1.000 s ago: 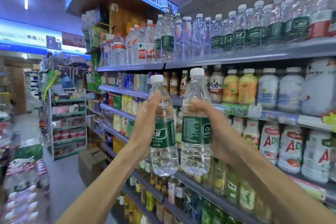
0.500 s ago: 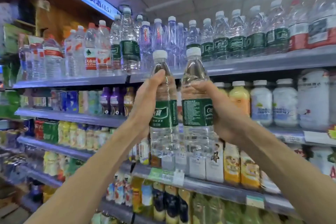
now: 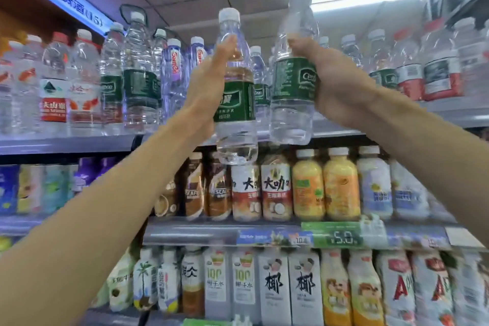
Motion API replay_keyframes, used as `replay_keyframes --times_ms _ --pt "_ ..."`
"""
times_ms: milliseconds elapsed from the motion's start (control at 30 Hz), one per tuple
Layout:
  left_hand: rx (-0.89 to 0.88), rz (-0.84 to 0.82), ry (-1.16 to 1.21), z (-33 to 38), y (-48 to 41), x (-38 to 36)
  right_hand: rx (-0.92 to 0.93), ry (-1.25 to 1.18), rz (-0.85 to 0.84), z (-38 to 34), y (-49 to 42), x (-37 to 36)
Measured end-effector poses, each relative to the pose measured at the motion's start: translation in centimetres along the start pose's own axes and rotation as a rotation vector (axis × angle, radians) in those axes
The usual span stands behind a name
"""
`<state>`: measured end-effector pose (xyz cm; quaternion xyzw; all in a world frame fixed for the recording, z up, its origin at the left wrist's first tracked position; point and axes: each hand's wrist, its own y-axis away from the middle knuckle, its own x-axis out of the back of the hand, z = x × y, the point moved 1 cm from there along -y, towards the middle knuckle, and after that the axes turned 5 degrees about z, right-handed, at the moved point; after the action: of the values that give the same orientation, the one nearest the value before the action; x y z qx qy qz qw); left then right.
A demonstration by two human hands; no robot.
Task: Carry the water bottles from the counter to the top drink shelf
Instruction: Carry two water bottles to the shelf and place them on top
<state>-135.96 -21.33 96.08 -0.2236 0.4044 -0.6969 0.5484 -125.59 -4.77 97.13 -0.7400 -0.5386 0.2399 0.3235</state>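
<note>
Head view: both forearms were raised up and forward, bare, converging toward the top shelf (image 3: 66, 144).

Left hand (image 3: 209, 92) was wrapped around the left bottle (image 3: 235, 103) from its left side, thumb up along the shoulder, fingers closed around the far side and mostly hidden. Bottle upright, base hanging just below the shelf's front edge, in front of the gap between the stocked rows, not resting on anything.

Right hand (image 3: 333, 87) was clamped on the right bottle (image 3: 291, 92) from its right side, fingers pressed over the label, thumb near the neck. That bottle was tilted slightly, cap leaning right, base at about the level of the shelf's front edge. Whether it touched the shelf: cannot tell. The two bottles were just beside each other, not touching.

Both bottles: clear ribbed plastic, water inside, dark green wrap label, white screw cap, tapered shoulder. Right one's cap was motion-blurred against the ceiling light.

Top shelf: grey metal lip, packed with stocked water bottles (image 3: 137, 79), green and red labels. Shelf below (image 3: 190, 234) carried opaque squat drink bottles (image 3: 308, 185) with price tags along its front edge.
</note>
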Motion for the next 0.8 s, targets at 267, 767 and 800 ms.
replay_keyframes --times_ms 267,767,800 --pt "-0.105 -0.019 0.096 0.6 -6.9 -3.2 0.049 0.071 0.048 0.2 -6.5 1.6" --pt "-0.206 0.146 0.101 -4.1 -12.7 -5.7 0.194 0.114 0.065 4.7 -13.6 2.6" --pt "-0.213 0.147 0.091 -4.3 -13.0 -5.7 0.190 0.101 0.060 4.8 -13.7 2.7"
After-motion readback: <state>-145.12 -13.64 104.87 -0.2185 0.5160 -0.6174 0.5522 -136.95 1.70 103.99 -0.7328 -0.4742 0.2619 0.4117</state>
